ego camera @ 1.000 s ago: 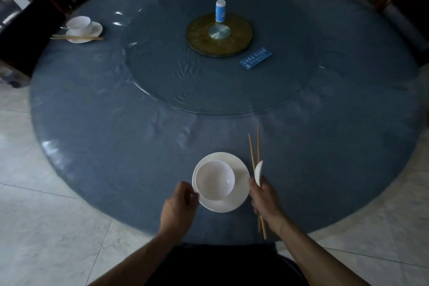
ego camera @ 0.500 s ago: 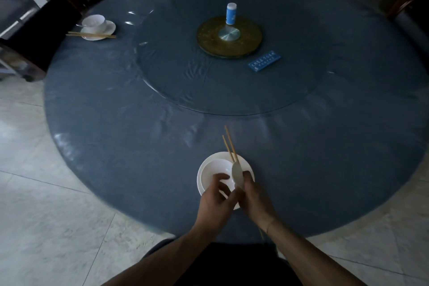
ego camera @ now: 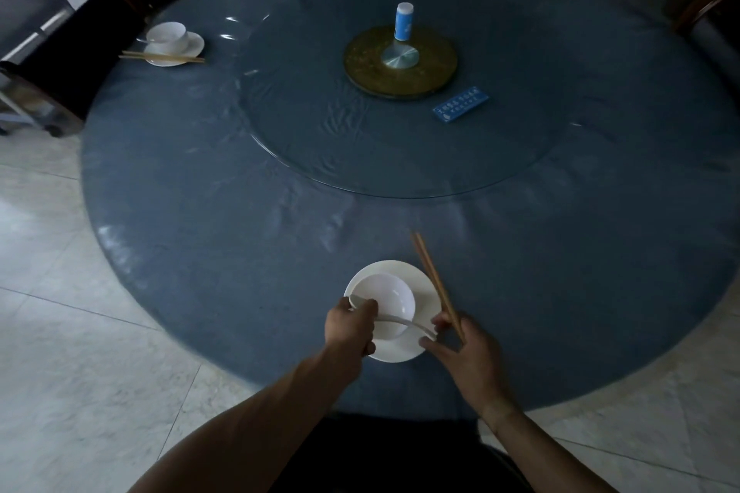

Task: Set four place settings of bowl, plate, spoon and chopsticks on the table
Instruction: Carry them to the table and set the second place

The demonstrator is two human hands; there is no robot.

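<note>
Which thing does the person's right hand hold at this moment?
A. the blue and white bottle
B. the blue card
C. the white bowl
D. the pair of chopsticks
D: the right hand grips the pair of chopsticks, which slant up over the rim of the near plate, while the left hand holds the white spoon across the bowl.

Your left hand (ego camera: 352, 326) covers the near-left rim of the bowl (ego camera: 386, 302) and the spoon (ego camera: 404, 322) where you grip it. Your right hand (ego camera: 466, 344) hides the lower ends of the chopsticks (ego camera: 432, 280). The table (ego camera: 200, 188) runs off the right edge. The print on the blue card (ego camera: 460, 103) is too small to read.
</note>
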